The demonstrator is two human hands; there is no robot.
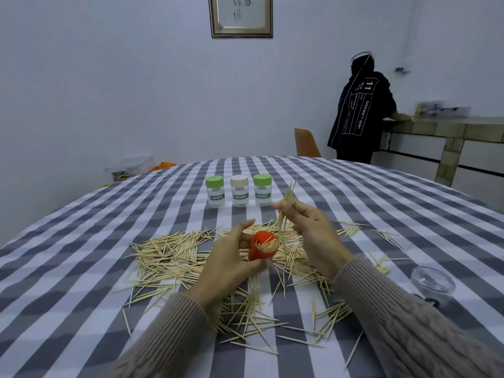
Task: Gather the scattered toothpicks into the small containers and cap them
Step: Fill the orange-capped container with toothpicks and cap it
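Toothpicks going into the tilted red plastic container (262, 246).
Left hand (229, 257) grips it, mouth angled toward right hand (308, 227), which pinches a thin wooden bundle (286, 205).

This was a plain room in a home, likely a dining area. A counter (354, 186) wore a grey-and-white checked cloth (136, 214), with an orange chair (306, 143) behind it and a framed picture (240, 16) on the bare wall. A tiled ledge (436, 126) ran along the right wall, where a person (360, 113) in a dark hoodie stood.
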